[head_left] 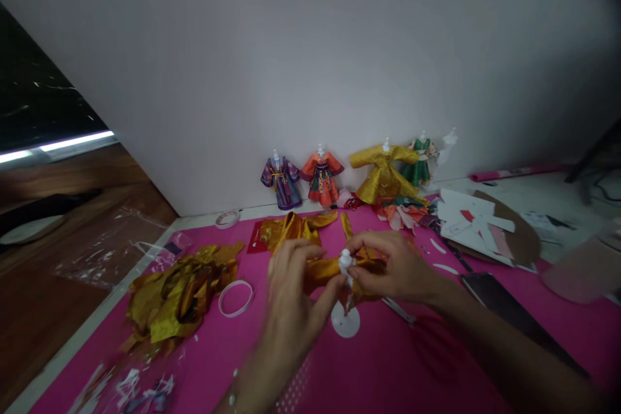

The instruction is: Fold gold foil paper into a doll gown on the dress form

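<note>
A small white doll mannequin (346, 261) stands upright in front of me on a white round base (346, 321), with a shiny gold doll garment (321, 271) draped around it. My left hand (287, 291) is closed on the garment's left side, its thumb against the mannequin's torso. At the neck and shoulder, my right hand (395, 266) pinches the gold fabric between thumb and fingers. The fingers partly hide the garment's front. Scissors with red handles (434, 341) lie below my right hand, blurred. More gold garment pieces (294, 228) rest just behind my hands.
Dressed mannequins, including a purple robe (281, 182) and a yellow robe (383, 178), line the wall. A gold fabric heap (177, 297) and white tape ring (235, 299) lie left. At right are paper scraps (468, 217), a dark flat object (514, 314) and a translucent container (585, 272).
</note>
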Demonstrator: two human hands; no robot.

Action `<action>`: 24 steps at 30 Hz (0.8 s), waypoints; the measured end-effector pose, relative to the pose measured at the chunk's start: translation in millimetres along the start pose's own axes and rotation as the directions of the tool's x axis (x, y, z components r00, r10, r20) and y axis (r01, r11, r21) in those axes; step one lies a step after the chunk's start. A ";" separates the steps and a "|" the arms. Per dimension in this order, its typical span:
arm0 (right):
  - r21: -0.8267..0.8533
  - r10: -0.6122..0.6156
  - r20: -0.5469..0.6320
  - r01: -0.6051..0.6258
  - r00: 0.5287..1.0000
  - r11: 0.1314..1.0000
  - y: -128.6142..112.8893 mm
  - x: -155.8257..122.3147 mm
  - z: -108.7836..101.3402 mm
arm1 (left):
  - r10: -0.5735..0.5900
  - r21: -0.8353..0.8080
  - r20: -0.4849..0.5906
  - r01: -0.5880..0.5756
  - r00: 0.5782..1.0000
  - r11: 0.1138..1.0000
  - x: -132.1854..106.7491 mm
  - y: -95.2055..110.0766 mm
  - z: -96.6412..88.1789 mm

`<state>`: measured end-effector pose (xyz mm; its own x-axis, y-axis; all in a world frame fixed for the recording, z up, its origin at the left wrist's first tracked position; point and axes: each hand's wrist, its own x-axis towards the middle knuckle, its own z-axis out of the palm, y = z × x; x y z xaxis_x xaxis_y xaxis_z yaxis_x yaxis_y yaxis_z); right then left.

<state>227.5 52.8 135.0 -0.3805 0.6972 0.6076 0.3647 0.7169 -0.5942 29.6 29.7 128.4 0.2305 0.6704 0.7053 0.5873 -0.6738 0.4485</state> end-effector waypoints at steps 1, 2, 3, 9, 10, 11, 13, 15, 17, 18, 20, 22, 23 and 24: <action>-0.001 -0.006 0.002 0.006 1.000 1.000 0.6 -0.2 -0.3 | -0.026 -0.064 0.029 0.028 0.999 0.998 1.7 -4.0 0.7; -0.001 -0.012 0.003 0.012 1.000 1.000 1.2 -0.3 -0.7 | -0.061 -0.142 0.070 0.070 0.996 0.987 3.2 -7.3 1.9; -0.001 -0.016 0.002 0.016 1.000 1.000 1.6 -0.4 -1.0 | -0.106 -0.234 0.122 0.133 0.987 0.963 4.4 -9.8 3.3; -0.017 -0.044 0.021 0.044 0.999 0.999 -0.3 2.6 -3.2 | -0.243 -0.530 0.361 0.412 0.900 0.741 12.6 -10.8 8.8; -0.019 -0.060 0.024 0.060 0.998 0.998 -0.8 3.7 -3.6 | -0.235 -0.531 0.370 0.412 0.899 0.741 14.7 -10.0 8.1; -0.021 -0.079 0.026 0.079 0.997 0.997 -1.3 4.7 -4.1 | -0.230 -0.531 0.380 0.415 0.896 0.739 16.8 -9.3 7.1; -0.029 -0.124 0.020 0.124 0.992 0.992 -1.8 6.4 -5.3 | -0.224 -0.531 0.398 0.423 0.889 0.735 20.7 -8.7 4.6; -0.036 -0.160 0.017 0.160 0.987 0.986 -2.0 7.5 -6.8 | -0.216 -0.521 0.406 0.419 0.888 0.743 23.5 -9.1 2.5; -0.041 -0.174 0.022 0.175 0.984 0.984 -1.7 7.7 -8.2 | -0.207 -0.498 0.408 0.407 0.889 0.766 24.9 -10.3 1.5; -0.037 -0.175 0.024 0.175 0.984 0.984 -1.3 7.6 -8.7 | -0.201 -0.486 0.412 0.401 0.889 0.776 25.1 -11.0 1.3; -0.018 -0.163 0.021 0.164 0.986 0.986 -0.1 6.7 -8.7 | -0.192 -0.466 0.421 0.393 0.887 0.793 25.0 -12.6 1.8; 0.018 -0.124 0.013 0.124 0.992 0.992 1.6 5.4 -7.6 | -0.187 -0.465 0.421 0.388 0.888 0.796 24.4 -13.9 3.0; 0.041 -0.090 0.000 0.090 0.996 0.995 2.5 4.6 -6.7 | -0.191 -0.467 0.416 0.389 0.889 0.794 24.0 -14.3 3.6; 0.064 -0.049 -0.019 0.051 0.999 0.997 3.5 3.8 -5.8 | -0.198 -0.468 0.411 0.392 0.890 0.792 23.7 -14.5 4.2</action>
<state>232.3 58.0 138.3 -0.3820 0.6608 0.6461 0.2902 0.7495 -0.5950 29.8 56.7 136.3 0.4076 0.8578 0.3132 0.1925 -0.4160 0.8888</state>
